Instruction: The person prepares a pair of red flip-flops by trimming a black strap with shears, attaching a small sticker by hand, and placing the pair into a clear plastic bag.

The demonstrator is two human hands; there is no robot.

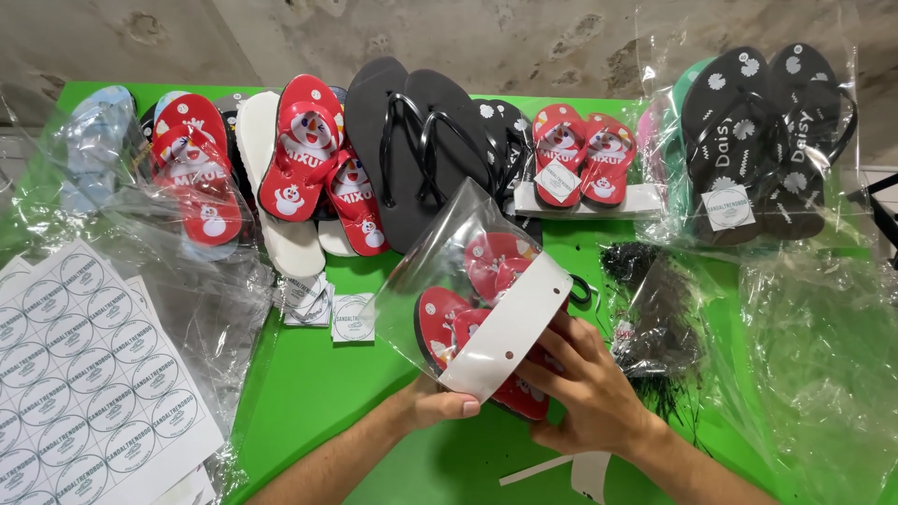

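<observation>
Stretching across nearly the whole view, a bright green table [309, 393] is backing against a rough, stained concrete wall [524, 37]. Loose clear plastic bags [814, 346] are lying crumpled over its right side, and more clear film is spilling over the left edge. A white sheet of round stickers [84, 374] is resting at the lower left corner. Along the far edge, a large pair of plain black flip-flops [421, 150] is lying between red cartoon-printed flip-flops [304, 150] on the left and a small bagged red pair [582, 154] on the right; beyond those, a black flowered pair in a bag [762, 131] is sitting at the far right. A tangle of black fasteners [655, 318] is lying just right of centre.

Near the front, a clear bag holding small red flip-flops [477, 299] is tilting up off the table, its white header card [510, 332] folding over the bag's near end. The left hand [435, 404] is pinching the lower end of the card, thumb on top and fingers curled underneath. The right hand [585, 379] is half closed, its fingers pressing against the card and the bag's side from the right. A small white paper strip [538, 469] is lying just below the wrists.
</observation>
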